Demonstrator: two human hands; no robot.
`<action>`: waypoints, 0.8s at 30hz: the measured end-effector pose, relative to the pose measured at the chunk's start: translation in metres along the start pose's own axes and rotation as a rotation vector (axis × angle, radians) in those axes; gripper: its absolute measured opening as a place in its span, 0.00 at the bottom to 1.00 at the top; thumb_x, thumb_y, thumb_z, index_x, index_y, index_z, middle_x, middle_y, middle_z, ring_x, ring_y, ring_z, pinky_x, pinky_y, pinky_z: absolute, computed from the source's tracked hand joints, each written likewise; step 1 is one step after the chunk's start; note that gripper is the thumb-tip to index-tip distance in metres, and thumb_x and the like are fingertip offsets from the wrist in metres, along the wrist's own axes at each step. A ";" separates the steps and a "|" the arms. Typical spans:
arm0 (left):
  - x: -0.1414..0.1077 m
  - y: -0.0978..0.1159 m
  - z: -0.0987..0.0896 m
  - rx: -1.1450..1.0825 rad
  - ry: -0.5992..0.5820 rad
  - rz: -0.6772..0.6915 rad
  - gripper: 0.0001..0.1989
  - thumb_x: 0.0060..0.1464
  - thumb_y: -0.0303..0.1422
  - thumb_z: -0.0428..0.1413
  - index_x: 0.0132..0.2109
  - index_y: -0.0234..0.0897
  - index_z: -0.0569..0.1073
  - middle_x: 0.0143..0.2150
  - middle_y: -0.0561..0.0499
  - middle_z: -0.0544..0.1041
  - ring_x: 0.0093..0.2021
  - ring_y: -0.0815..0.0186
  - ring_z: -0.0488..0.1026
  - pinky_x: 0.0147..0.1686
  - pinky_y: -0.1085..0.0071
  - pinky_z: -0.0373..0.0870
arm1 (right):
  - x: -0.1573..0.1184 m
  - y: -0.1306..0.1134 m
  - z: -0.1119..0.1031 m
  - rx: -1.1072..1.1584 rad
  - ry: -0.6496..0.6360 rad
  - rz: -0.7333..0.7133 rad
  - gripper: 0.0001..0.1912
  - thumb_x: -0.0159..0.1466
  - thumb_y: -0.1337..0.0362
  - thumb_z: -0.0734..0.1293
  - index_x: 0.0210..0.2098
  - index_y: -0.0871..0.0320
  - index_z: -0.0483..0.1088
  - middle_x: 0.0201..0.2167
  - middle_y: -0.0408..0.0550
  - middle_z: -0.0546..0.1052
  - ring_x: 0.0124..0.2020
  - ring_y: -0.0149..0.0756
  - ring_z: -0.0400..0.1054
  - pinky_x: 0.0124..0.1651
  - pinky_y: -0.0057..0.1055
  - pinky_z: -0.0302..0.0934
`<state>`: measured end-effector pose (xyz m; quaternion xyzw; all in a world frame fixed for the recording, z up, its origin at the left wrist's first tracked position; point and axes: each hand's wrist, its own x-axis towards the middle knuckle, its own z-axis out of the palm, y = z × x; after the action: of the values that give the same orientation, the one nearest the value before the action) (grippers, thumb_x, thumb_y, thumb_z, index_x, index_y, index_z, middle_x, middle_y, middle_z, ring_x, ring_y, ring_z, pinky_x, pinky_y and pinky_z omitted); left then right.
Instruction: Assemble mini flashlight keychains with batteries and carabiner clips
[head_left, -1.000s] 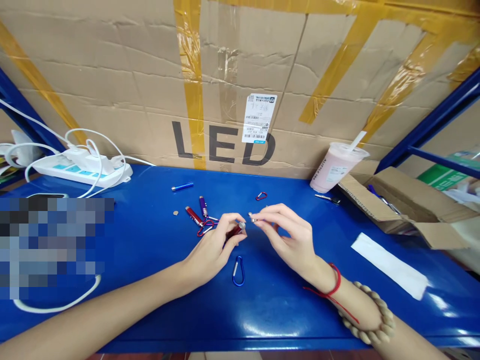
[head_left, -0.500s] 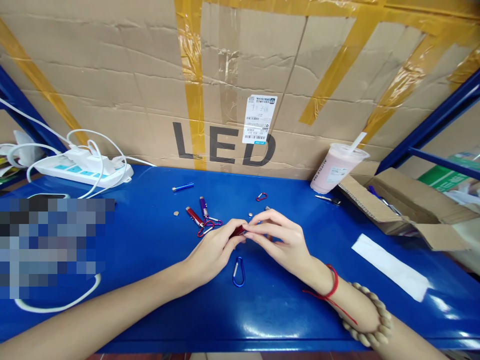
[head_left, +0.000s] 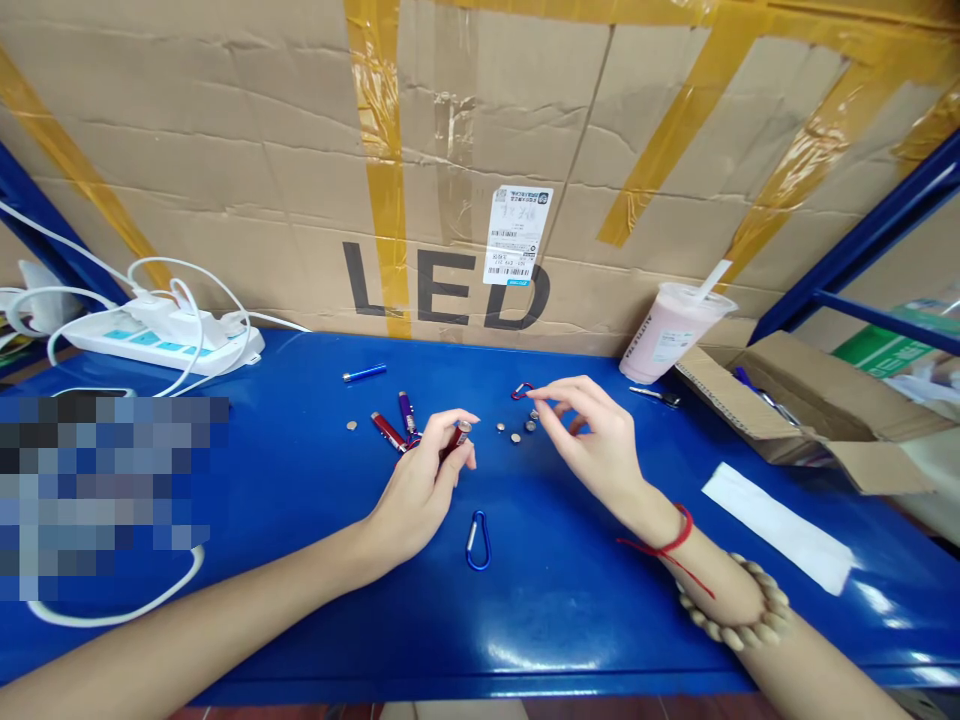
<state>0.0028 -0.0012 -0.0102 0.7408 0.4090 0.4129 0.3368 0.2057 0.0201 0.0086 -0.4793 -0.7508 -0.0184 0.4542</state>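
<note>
Gripping a small red torch (head_left: 458,435) with a silvery end above the worktop (head_left: 585,610), the left hand (head_left: 417,492) is hiding most of it; whether the right hand (head_left: 602,455) is pinching anything is unclear.

The held tube (head_left: 458,438) looks like glossy metal — tabletop (head_left: 562,590) smooth, shiny; cardboard (head_left: 277,200) matt, creased.

The left hand (head_left: 420,490) holds a red tube (head_left: 460,434), the right hand (head_left: 598,450) near small silver discs (head_left: 515,438).

Red tube (head_left: 454,440) in left grip (head_left: 417,492), silver end up
</note>
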 end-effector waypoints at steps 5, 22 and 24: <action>-0.002 0.001 -0.001 0.054 -0.171 0.054 0.11 0.62 0.32 0.41 0.51 0.39 0.61 0.30 0.55 0.70 0.29 0.71 0.68 0.33 0.74 0.64 | -0.003 0.004 0.005 -0.083 -0.181 -0.009 0.11 0.64 0.64 0.60 0.39 0.55 0.74 0.38 0.45 0.75 0.29 0.26 0.69 0.26 0.22 0.62; -0.006 0.003 -0.001 0.167 -0.283 0.197 0.11 0.62 0.32 0.43 0.49 0.40 0.64 0.34 0.52 0.74 0.32 0.68 0.72 0.37 0.73 0.68 | -0.005 0.031 0.007 -0.428 -0.369 0.071 0.11 0.64 0.64 0.61 0.39 0.53 0.75 0.37 0.47 0.76 0.38 0.35 0.71 0.27 0.26 0.61; -0.006 0.003 -0.001 0.164 -0.267 0.190 0.11 0.62 0.31 0.43 0.49 0.40 0.64 0.35 0.52 0.74 0.33 0.68 0.72 0.37 0.73 0.68 | -0.004 0.032 0.006 -0.423 -0.365 0.075 0.10 0.64 0.64 0.62 0.37 0.53 0.75 0.35 0.46 0.77 0.34 0.34 0.72 0.26 0.26 0.60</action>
<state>0.0008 -0.0076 -0.0093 0.8493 0.3211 0.3061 0.2862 0.2257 0.0374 -0.0111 -0.5860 -0.7815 -0.0711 0.2018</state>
